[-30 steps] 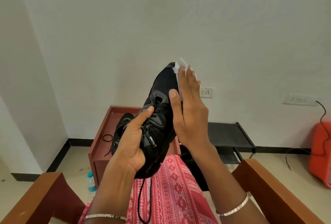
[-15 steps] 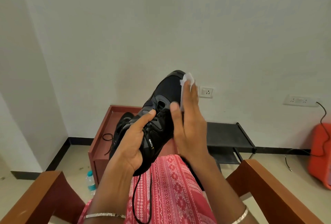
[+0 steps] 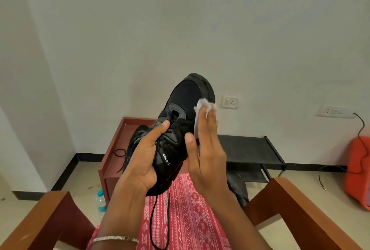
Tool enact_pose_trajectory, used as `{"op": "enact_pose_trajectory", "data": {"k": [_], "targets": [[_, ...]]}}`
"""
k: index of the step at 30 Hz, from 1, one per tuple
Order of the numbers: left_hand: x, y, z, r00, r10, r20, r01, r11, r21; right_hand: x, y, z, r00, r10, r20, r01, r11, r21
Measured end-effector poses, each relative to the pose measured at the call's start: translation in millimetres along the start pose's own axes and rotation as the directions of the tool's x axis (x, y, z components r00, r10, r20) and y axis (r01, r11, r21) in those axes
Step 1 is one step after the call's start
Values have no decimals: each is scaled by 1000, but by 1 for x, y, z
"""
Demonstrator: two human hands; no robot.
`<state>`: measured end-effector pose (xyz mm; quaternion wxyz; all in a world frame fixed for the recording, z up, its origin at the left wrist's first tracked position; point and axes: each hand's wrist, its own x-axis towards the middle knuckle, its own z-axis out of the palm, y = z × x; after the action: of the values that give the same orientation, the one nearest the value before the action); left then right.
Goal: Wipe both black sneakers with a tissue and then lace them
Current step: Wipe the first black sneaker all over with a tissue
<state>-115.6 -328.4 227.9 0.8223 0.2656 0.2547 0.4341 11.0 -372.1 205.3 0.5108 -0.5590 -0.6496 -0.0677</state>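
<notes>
Black held sneaker (image 3: 180,127) is raised over the lap, with the toe pointing up and away toward the far wall and the heel near the body. Step in hand, by judgement: wiping, the first part of the task. Lacing is not yet done, since a lace (image 3: 153,221) hangs slack from the shoe's near end across the pink cloth.

Left hand (image 3: 143,159) grips the shoe from its left side at the heel and midfoot, with the thumb laid over the eyelet area. Right hand (image 3: 207,149) is flat, fingers straight and close together, pressing a white tissue (image 3: 201,107) against the shoe's right flank just behind the toe cap. Its thumb stands free of the shoe. The tissue is pinned by pressure, not pinched.

Second sneaker (image 3: 138,132) sits on the reddish table (image 3: 111,149) beyond the left hand and is mostly hidden by it. A loose lace (image 3: 120,152) lies to its left on the same table. Whether that shoe has been wiped cannot be told.

Next move, by judgement: draw the tissue along the flank and sole edge with steady pressure, while the left hand turns the shoe to present unwiped faces. Risk: thin tissue may bunch or slip from under flat fingers.
</notes>
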Motion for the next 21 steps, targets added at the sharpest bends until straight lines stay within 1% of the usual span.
{"op": "enact_pose_trajectory", "data": {"k": [2,3,7,10,15,18,21], "targets": [[-1,-1,1,1000,6,8,-7,999,46,18,-1,-4,998,59,-15,-58,998,18],[-1,-2,3,1000,5,15,-6,998,62,27,-1,-7,997,63,-36,-63,998,18],[-5,-2,10,1000,26,15,-28,994,109,48,1,-11,995,20,-97,-21,1000,-13],[-6,1,9,998,61,7,-62,992,110,36,3,-11,997,20,-80,-19,1000,12],[-6,3,5,999,44,-16,-42,997,65,-7,2,1,1000,30,3,-30,999,20],[-4,2,3,999,46,-22,-43,993,109,-4,2,1,997,77,12,-78,996,39],[-2,0,1,995,88,-48,-76,974,215,22,4,-7,991,130,-24,-128,989,70]]}}
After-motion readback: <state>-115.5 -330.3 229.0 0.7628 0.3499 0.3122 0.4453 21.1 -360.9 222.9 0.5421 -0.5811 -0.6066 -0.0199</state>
